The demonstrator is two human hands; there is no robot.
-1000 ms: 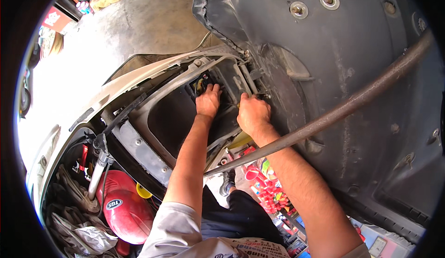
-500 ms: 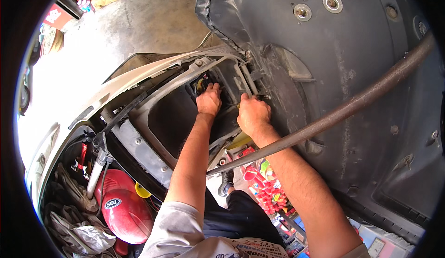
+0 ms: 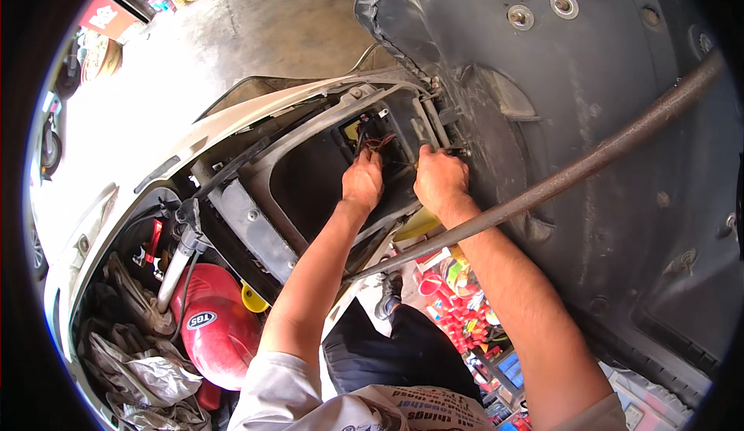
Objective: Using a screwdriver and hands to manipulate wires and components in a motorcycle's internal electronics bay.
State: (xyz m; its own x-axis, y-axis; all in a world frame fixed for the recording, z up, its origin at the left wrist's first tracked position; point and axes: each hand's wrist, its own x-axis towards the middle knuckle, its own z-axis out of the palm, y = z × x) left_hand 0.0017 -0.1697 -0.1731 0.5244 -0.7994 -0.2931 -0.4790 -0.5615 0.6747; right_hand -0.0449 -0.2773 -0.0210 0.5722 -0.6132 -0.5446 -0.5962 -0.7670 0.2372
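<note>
My left hand (image 3: pixel 363 181) reaches into the dark compartment of the vehicle body (image 3: pixel 306 187), its fingers drawn together beside a bundle of thin wires (image 3: pixel 378 141). A small dark box with a yellow patch (image 3: pixel 353 131) sits just past the fingertips. Whatever those fingers pinch is hidden. At the compartment's right end, my right hand (image 3: pixel 442 180) is closed, knuckles up, near the hinge (image 3: pixel 457 151). A thin yellowish bit shows beside its fingers, too small to name. The large black seat (image 3: pixel 589 106) stands raised to the right, its underside facing me.
A brown metal bar (image 3: pixel 589 171) crosses over my right forearm. At lower left lie a red rounded shell (image 3: pixel 221 326), a silver tube (image 3: pixel 177 272) and crumpled grey cloth (image 3: pixel 147 377). Red and coloured items (image 3: pixel 461 307) are on the floor below.
The view has shifted, so the scene sits further right and lower. My left fingers have drawn back from the dark box, and the wires now show. My right hand stays by the hinge.
</note>
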